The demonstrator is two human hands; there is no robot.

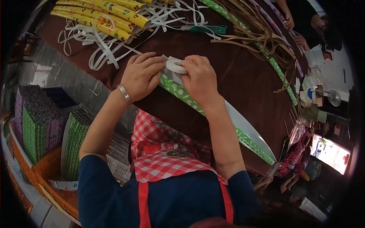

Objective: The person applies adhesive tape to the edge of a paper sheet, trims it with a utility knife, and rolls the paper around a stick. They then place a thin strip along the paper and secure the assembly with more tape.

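Observation:
A long green printed paper sheet (183,95) lies slantwise along the near edge of the table, its white underside showing beside the green strip. At its upper left end, my left hand (142,78) grips the sheet with fingers bent and close together; the fingertips are partly hidden. My right hand (201,81) pinches a roll of white tape (175,66) between thumb and fingers, just above the sheet and beside my left fingertips.
The table has a brown cloth (182,47). Yellow printed paper tubes (110,28) and white strips (100,47) lie at the far left, a green cutter (208,29) behind, brown strips (262,41) right. An orange crate (45,178) holds green bundles. A co-worker's hand (289,22) appears upper right.

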